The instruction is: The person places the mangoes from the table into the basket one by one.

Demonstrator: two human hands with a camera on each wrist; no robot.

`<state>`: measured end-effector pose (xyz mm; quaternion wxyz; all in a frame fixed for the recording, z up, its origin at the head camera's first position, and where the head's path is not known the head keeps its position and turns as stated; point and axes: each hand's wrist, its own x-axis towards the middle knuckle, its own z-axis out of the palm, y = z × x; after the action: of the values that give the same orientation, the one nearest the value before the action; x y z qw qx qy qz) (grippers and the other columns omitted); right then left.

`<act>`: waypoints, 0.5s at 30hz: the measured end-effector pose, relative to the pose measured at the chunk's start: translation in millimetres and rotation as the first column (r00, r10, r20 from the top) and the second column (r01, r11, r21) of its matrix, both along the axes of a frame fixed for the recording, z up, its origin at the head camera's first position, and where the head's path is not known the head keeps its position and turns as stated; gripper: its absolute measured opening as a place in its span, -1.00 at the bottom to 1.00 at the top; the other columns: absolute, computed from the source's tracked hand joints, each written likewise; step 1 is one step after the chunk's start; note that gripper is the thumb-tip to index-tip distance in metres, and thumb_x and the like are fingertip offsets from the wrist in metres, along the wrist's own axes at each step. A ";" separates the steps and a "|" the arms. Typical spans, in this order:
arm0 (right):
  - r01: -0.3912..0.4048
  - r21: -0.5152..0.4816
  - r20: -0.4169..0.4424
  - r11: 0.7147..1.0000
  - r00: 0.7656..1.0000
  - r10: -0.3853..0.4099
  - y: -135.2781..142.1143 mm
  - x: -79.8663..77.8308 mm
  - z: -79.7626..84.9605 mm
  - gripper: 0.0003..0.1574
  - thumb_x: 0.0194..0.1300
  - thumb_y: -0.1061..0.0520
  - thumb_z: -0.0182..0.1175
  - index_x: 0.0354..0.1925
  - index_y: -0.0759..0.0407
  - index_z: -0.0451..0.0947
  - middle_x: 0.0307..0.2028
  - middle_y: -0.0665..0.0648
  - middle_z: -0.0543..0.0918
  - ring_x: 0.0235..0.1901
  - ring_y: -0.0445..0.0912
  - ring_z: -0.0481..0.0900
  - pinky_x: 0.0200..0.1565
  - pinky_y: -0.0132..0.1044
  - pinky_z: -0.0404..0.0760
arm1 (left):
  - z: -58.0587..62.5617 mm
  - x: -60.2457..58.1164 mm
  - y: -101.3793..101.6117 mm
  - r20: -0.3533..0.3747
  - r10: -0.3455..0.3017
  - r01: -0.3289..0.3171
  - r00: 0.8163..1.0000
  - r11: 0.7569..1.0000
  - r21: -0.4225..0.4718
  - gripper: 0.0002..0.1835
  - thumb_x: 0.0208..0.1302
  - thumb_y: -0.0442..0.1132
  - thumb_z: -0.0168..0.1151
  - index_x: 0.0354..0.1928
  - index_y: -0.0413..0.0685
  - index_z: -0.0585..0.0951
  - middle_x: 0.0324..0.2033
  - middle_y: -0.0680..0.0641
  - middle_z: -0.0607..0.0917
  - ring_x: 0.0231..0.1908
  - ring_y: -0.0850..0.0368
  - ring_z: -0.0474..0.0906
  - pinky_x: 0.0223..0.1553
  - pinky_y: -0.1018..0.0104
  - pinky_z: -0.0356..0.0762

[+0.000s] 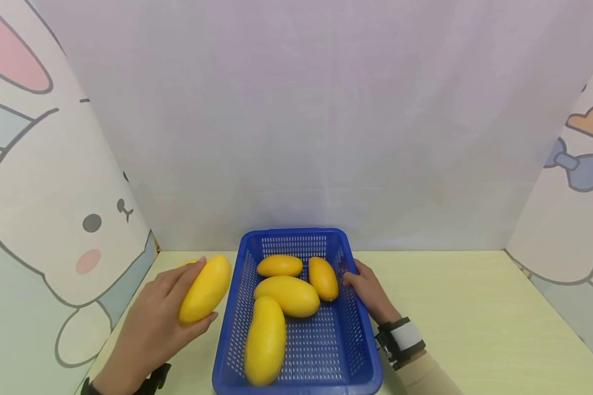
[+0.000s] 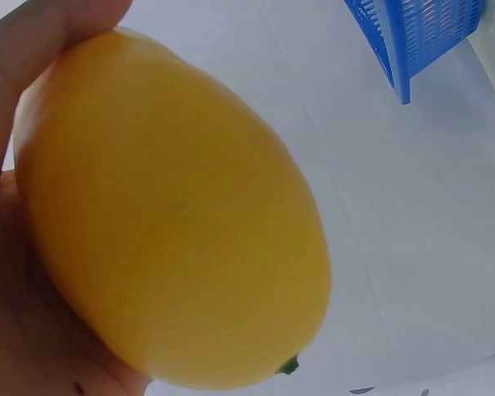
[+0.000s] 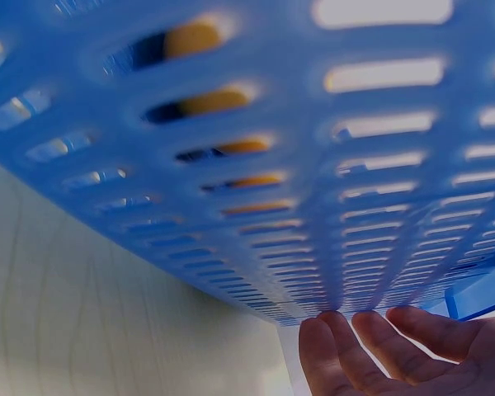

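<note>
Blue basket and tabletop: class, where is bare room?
Bare tabletop lies between the right hand and the right wall. The blue basket is free at near right. Crowded: its far and left parts, with mangoes; left of it, the left hand holds another mango.

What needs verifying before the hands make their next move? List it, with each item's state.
1. Left hand grips the fruit: ok.
2. Right hand holds the basket by its side: ok.
3. Basket has bare floor, front right: ok.
4. Held fruit is inside the basket: not ok, outside it, to the left.
5. Basket rests flat on the table: cannot tell.
</note>
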<state>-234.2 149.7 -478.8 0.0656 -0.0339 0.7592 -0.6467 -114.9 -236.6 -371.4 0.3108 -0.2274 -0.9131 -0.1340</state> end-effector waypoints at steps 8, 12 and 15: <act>-0.023 -0.021 0.000 1.000 1.000 0.023 -3.3 12.7 21.5 -0.43 0.25 0.37 -0.03 0.24 0.44 0.34 -0.11 0.45 0.48 -0.31 0.15 0.58 -0.29 -0.10 0.65 | 0.7 2.4 4.3 -0.004 -0.006 0.005 1.000 1.000 -0.017 0.07 -0.25 -0.01 0.64 0.44 0.01 0.41 0.08 -0.13 0.63 -0.07 -0.11 0.58 -0.16 -0.06 0.57; -0.020 -0.017 0.004 1.000 1.000 0.020 -2.2 9.6 15.6 -0.45 0.26 0.37 -0.04 0.23 0.43 0.34 -0.13 0.44 0.48 -0.32 0.15 0.58 -0.30 -0.11 0.64 | 0.6 2.9 5.8 -0.001 -0.009 0.009 1.000 1.000 -0.019 0.08 -0.27 -0.02 0.66 0.44 0.01 0.41 0.09 -0.12 0.63 -0.06 -0.10 0.57 -0.14 -0.07 0.57; -0.014 -0.008 -0.003 1.000 1.000 0.014 -0.2 3.8 4.4 -0.43 0.26 0.36 -0.04 0.25 0.42 0.33 -0.12 0.42 0.49 -0.31 0.12 0.59 -0.30 -0.10 0.65 | 0.6 3.7 8.1 0.007 -0.005 0.005 1.000 1.000 -0.018 0.10 -0.28 -0.01 0.68 0.44 0.03 0.41 0.11 -0.10 0.62 -0.03 -0.08 0.56 -0.10 -0.08 0.57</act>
<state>-230.5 149.5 -474.5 0.0690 -0.0403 0.7565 -0.6492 -111.2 -228.5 -370.8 0.3051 -0.2321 -0.9148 -0.1276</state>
